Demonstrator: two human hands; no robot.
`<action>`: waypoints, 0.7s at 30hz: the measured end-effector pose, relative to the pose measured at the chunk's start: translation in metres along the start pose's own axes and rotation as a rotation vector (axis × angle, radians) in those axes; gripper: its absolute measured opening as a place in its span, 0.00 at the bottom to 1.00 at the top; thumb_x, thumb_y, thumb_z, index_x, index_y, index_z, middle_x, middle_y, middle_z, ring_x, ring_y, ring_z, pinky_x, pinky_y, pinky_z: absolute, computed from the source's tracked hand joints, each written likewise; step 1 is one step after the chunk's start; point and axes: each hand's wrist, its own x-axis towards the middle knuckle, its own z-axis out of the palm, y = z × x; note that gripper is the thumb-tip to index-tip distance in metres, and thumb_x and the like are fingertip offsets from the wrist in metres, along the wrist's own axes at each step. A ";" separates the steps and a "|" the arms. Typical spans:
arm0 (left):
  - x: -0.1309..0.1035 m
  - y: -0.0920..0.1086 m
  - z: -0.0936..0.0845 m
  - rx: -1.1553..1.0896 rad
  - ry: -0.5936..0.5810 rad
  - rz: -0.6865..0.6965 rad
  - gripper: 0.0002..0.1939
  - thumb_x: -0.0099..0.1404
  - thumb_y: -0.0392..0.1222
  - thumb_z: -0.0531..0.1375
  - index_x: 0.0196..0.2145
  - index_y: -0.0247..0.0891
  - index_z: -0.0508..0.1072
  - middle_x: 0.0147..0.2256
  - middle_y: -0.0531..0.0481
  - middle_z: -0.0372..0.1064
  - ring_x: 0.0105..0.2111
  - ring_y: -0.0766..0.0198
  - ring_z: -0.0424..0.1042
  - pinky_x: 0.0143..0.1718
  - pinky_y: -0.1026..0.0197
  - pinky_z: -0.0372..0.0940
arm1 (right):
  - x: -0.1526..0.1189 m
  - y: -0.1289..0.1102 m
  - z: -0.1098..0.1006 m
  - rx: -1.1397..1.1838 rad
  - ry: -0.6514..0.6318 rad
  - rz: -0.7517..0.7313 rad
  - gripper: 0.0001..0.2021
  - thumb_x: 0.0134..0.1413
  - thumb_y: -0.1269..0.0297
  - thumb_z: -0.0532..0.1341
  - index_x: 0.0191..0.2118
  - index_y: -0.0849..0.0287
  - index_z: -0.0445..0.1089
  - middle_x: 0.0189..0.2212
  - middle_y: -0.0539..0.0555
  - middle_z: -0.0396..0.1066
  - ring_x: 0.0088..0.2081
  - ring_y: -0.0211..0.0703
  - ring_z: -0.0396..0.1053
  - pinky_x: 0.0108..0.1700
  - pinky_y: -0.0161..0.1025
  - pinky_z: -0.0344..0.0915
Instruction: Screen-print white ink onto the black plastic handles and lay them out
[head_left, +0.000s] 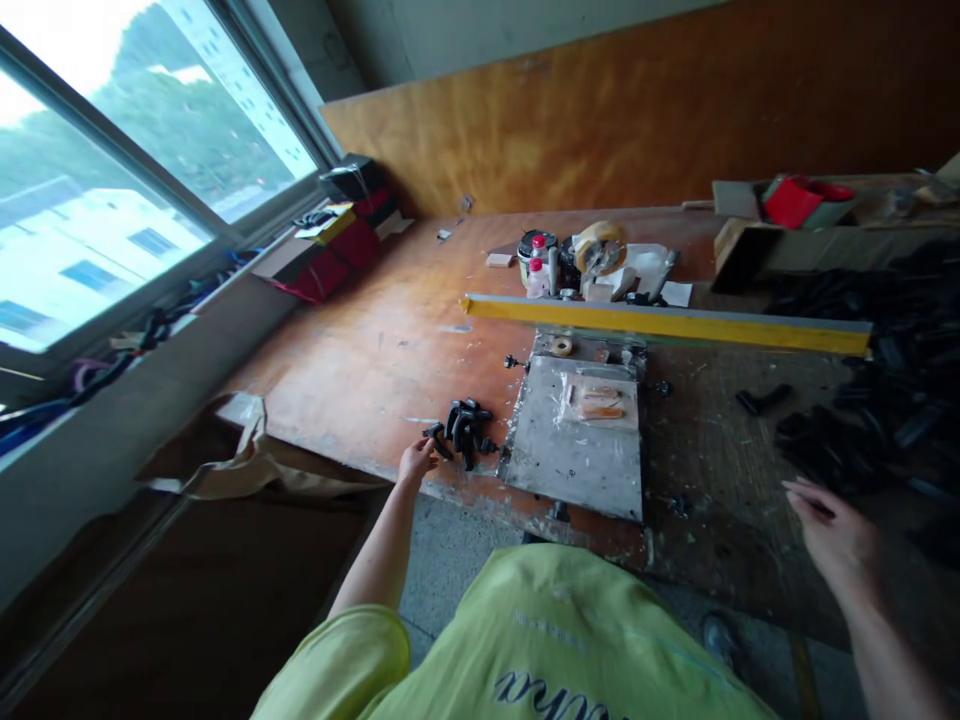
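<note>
My left hand is closed on the end of a small black angled part. This part lies against a little heap of similar black pieces on the bench, left of a grey metal plate. On the plate rests a clear plastic packet with orange-brown strips in it. My right hand is over the right side of the bench, its fingers stretched out and partly apart, with nothing visible in them. Just beyond it lies a big pile of black parts; one angled black piece sits apart from that pile.
A yellow-faced bar crosses the bench behind the plate. Behind it stand a tape roll, small red-capped bottles and a tub. Dark knobs stick out around the plate. A cardboard box is at the left, below the window.
</note>
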 end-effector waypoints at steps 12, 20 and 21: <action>-0.029 -0.042 0.010 -0.113 0.079 0.006 0.19 0.68 0.45 0.56 0.50 0.27 0.69 0.35 0.43 0.72 0.27 0.66 0.71 0.29 0.64 0.67 | 0.004 0.041 -0.018 -0.151 0.034 0.265 0.19 0.43 0.47 0.57 0.40 0.44 0.78 0.37 0.73 0.73 0.27 0.55 0.66 0.32 0.56 0.56; -0.048 -0.043 0.021 -0.088 0.127 0.044 0.14 0.65 0.46 0.55 0.42 0.34 0.68 0.35 0.45 0.71 0.26 0.64 0.71 0.27 0.62 0.68 | 0.046 0.039 -0.041 -0.257 0.200 0.343 0.19 0.46 0.57 0.59 0.42 0.60 0.78 0.33 0.69 0.75 0.22 0.47 0.60 0.29 0.47 0.57; -0.048 -0.044 0.020 -0.079 0.141 0.044 0.13 0.65 0.46 0.54 0.42 0.34 0.68 0.34 0.45 0.70 0.26 0.63 0.72 0.27 0.61 0.68 | 0.049 0.042 -0.043 -0.299 0.207 0.340 0.20 0.47 0.57 0.58 0.43 0.61 0.78 0.32 0.69 0.75 0.22 0.48 0.62 0.29 0.47 0.57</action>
